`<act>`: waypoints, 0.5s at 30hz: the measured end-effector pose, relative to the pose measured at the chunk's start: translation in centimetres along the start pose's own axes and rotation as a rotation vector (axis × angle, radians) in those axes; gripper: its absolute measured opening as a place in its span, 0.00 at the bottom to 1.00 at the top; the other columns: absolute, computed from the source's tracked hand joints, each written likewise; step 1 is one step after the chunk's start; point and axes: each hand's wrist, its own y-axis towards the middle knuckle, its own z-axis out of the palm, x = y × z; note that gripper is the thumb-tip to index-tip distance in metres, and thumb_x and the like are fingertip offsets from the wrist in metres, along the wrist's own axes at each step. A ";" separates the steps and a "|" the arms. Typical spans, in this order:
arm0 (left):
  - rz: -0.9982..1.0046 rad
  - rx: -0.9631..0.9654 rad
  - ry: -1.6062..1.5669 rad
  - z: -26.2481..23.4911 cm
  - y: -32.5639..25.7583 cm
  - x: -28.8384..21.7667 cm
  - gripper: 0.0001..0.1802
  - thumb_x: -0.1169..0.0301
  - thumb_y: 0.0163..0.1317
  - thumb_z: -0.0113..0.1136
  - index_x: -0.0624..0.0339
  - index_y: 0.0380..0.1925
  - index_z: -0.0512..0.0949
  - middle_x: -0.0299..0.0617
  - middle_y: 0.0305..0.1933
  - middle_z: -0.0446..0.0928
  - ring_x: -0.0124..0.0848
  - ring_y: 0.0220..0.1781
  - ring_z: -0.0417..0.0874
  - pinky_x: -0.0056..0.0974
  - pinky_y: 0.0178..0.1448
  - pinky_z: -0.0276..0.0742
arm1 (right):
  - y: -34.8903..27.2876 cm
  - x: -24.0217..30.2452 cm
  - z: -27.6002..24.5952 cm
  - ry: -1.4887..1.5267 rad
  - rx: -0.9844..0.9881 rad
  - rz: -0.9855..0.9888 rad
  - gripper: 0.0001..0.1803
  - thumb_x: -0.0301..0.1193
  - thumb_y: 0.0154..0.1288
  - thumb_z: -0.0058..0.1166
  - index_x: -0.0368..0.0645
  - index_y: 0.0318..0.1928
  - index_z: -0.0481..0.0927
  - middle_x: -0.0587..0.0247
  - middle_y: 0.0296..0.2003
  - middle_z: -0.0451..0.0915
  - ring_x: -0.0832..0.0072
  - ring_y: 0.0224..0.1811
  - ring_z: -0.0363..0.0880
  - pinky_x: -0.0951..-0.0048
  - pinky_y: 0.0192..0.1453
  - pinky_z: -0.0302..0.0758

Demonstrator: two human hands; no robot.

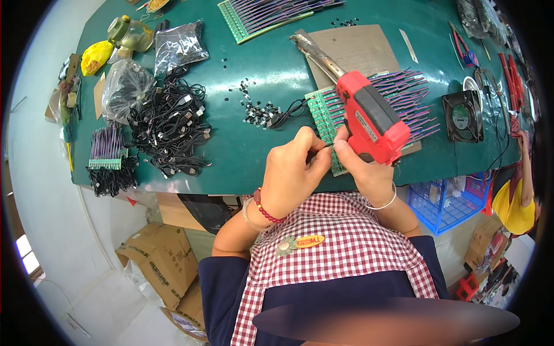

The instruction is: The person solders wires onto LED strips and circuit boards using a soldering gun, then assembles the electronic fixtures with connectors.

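Note:
My left hand (295, 160) is closed, thumb and forefinger pinching a thin black cable (329, 145) just in front of my chest. My right hand (369, 170) meets it there, its thumb and finger pinched at the same cable. Over the right hand is a red-and-black gun-shaped tool (375, 118) with a scorched metal barrel slanting up to the left. Its lower part is hidden, so I cannot tell whether my other right fingers grip it. Under the tool lies a green circuit-board panel (321, 115) with rows of purple and black wires.
A tangle of black cables (173, 124) lies left, beside a wired board bundle (107, 155). Small black parts (259, 112) are scattered mid-table. Another wired panel (239, 23) lies at the back. A black fan (463, 115) stands right, above a blue crate (444, 202). Cardboard boxes (158, 259) stand below left.

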 end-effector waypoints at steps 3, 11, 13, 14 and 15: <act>-0.028 -0.002 -0.153 0.6 0.0 0.1 0.06 0.79 0.55 0.59 0.66 0.26 0.70 0.37 0.18 0.74 0.17 0.18 0.72 0.25 0.23 0.66 | 0.1 -0.3 -0.1 -0.003 -0.022 -0.031 0.06 0.20 0.59 0.55 0.38 0.38 0.76 0.71 0.31 0.76 0.87 0.28 0.73 0.83 0.30 0.69; -0.279 -0.053 -0.562 3.5 -1.1 0.5 0.07 0.78 0.62 0.50 0.62 0.28 0.64 0.34 0.17 0.71 0.16 0.16 0.67 0.23 0.18 0.60 | -0.3 -0.5 0.3 0.136 -0.075 0.046 0.24 0.18 0.56 0.53 0.35 0.54 0.64 0.64 0.33 0.75 0.80 0.34 0.73 0.79 0.38 0.71; -0.263 -0.160 -0.697 4.3 -1.4 0.8 0.07 0.78 0.62 0.51 0.63 0.28 0.63 0.34 0.17 0.71 0.16 0.16 0.68 0.23 0.18 0.61 | -0.4 -0.7 0.4 0.198 -0.107 0.086 0.25 0.17 0.55 0.52 0.34 0.54 0.64 0.64 0.32 0.74 0.79 0.34 0.74 0.79 0.39 0.71; -0.265 -0.154 -0.698 4.4 -1.4 0.7 0.07 0.78 0.62 0.51 0.63 0.28 0.63 0.34 0.17 0.71 0.16 0.16 0.68 0.23 0.18 0.61 | -0.4 -0.8 0.3 0.198 -0.113 0.088 0.25 0.17 0.55 0.52 0.34 0.54 0.64 0.64 0.32 0.74 0.79 0.34 0.74 0.79 0.39 0.71; -0.231 -0.185 -0.621 4.5 -1.4 0.6 0.07 0.77 0.63 0.51 0.63 0.28 0.63 0.35 0.17 0.71 0.16 0.16 0.68 0.23 0.18 0.61 | -0.3 -0.9 0.2 0.194 -0.120 0.079 0.25 0.17 0.54 0.51 0.34 0.54 0.64 0.64 0.32 0.74 0.79 0.34 0.74 0.78 0.39 0.72</act>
